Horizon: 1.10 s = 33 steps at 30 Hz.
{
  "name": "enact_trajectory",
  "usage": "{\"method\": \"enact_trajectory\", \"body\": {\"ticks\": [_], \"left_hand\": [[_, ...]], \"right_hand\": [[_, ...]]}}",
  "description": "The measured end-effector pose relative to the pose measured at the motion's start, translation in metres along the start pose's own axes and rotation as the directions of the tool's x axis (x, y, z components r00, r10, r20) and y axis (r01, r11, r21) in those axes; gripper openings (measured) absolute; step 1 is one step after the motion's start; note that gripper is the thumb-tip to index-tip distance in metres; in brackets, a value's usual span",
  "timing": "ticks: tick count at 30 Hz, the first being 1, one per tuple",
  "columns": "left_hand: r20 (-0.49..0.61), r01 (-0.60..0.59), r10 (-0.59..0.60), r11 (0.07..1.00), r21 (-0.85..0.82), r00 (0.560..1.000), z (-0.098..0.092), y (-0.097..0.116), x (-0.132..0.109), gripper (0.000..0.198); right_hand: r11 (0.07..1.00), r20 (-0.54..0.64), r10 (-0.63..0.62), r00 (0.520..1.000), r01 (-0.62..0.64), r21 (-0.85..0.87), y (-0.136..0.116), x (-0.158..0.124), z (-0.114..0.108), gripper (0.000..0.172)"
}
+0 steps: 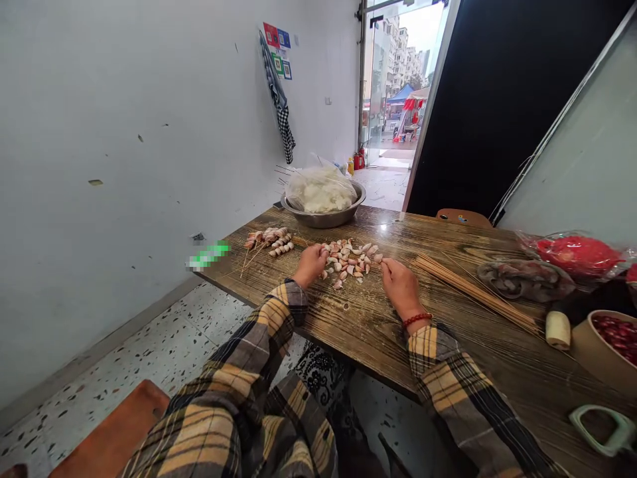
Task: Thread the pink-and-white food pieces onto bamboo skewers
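Observation:
My left hand (310, 265) is closed in a pinch at the left side of a loose spread of garlic cloves (343, 264) on the wooden table. What its fingertips hold is too small to make out. Across the spread, my right hand (401, 287), with a red bead bracelet at the wrist, pinches at a garlic clove (378, 258). Whether a stick runs through that clove cannot be seen. Beyond my left hand lie several sticks threaded with garlic cloves (271, 237). Right of my right hand rests a bundle of thin bamboo skewers (475, 290).
A metal basin (326, 218) with a plastic bag of pale contents (321, 190) stands at the table's far end. At right are a grey bundle (525, 279), a red item in clear plastic (577, 253), a pale cylinder (558, 330), a bowl of dark red pieces (604, 352) and a pale green handle (602, 430).

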<state>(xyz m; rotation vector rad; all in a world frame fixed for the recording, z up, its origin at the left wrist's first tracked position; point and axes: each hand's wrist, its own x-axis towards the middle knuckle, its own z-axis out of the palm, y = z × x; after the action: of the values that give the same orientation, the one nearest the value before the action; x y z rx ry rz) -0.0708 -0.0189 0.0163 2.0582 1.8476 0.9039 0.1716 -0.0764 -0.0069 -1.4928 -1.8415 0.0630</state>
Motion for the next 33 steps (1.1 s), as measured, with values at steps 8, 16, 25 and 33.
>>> {"method": "enact_trajectory", "body": {"ticks": [8, 16, 25, 33], "left_hand": [[0.143, 0.179, -0.109, 0.558, -0.81, 0.984, 0.008, 0.025, -0.01, 0.022], [0.376, 0.376, 0.016, 0.024, -0.926, 0.926, 0.014, 0.051, 0.003, 0.023], [0.376, 0.38, 0.067, -0.058, -0.923, 0.924, 0.042, 0.056, 0.021, 0.021], [0.395, 0.401, 0.066, -0.131, -0.907, 0.916, 0.04, 0.055, 0.016, 0.022]], "right_hand": [[0.997, -0.028, -0.013, 1.0, 0.016, 0.08, -0.004, -0.001, -0.002, 0.04], [0.993, 0.0, -0.055, 0.998, 0.055, 0.105, -0.006, -0.003, -0.009, 0.038], [0.995, -0.053, -0.043, 0.998, 0.048, 0.091, 0.0, -0.001, -0.011, 0.033], [0.992, -0.035, -0.071, 0.997, 0.075, 0.099, -0.007, -0.003, -0.009, 0.03]]}}
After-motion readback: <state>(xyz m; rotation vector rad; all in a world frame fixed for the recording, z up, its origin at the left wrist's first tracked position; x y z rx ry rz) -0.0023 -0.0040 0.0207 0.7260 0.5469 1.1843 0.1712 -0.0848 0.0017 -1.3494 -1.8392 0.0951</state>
